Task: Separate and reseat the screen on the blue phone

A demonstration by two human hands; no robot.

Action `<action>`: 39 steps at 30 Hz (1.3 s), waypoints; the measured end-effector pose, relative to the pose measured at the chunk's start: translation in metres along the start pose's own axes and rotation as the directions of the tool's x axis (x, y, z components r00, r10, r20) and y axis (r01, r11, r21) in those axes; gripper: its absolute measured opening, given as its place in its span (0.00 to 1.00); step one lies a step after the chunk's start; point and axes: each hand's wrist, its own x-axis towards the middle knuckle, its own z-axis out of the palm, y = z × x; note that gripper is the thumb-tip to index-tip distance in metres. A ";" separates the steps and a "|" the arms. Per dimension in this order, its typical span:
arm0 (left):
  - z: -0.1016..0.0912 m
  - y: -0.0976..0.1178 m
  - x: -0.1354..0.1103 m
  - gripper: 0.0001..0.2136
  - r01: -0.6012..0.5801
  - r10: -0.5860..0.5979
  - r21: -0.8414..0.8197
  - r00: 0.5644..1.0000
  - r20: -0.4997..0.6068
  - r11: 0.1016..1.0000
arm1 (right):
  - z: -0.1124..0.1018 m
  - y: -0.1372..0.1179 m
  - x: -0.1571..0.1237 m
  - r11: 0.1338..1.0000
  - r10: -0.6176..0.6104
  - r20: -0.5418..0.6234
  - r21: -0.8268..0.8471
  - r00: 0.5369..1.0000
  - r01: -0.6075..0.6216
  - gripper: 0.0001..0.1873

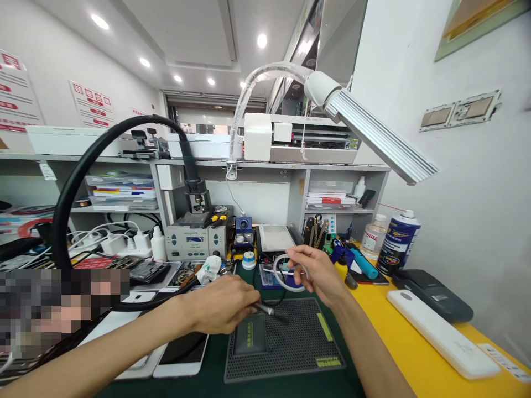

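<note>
The left hand (222, 307) is closed, its fingertips pinched on one slim, dark-tipped brush (269, 310) that points right, its tip above the mat. The right hand (315, 273) grips one white ring (291, 288) between thumb and fingers near its upper right side; how tightly the other fingers curl, I cannot tell. The ring is held up just beyond the mat's far edge, and the two hands are apart.

Below them lies one grey perforated mat (290, 348) with one dark rectangular panel (251, 347) on its left part. Three yellow-green marks show: one on the panel, two toward the mat's right side.

Left of the mat, one white-framed phone (182, 355) with a black screen lies on the green worktop (218, 356). Beyond the mat stands one small white-and-blue tub (249, 261). To the right, on the yellow surface (384, 318), are one spray can (399, 240), one clear bottle (372, 237), one dark case (433, 294) and one long white device (442, 331). One lamp (377, 132) arches overhead.
</note>
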 end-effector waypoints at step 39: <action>0.040 -0.004 -0.025 0.09 0.445 -0.331 -0.850 0.877 0.349 0.282 | 0.064 -0.033 -0.035 0.261 0.225 0.481 -0.867 0.847 0.424 0.08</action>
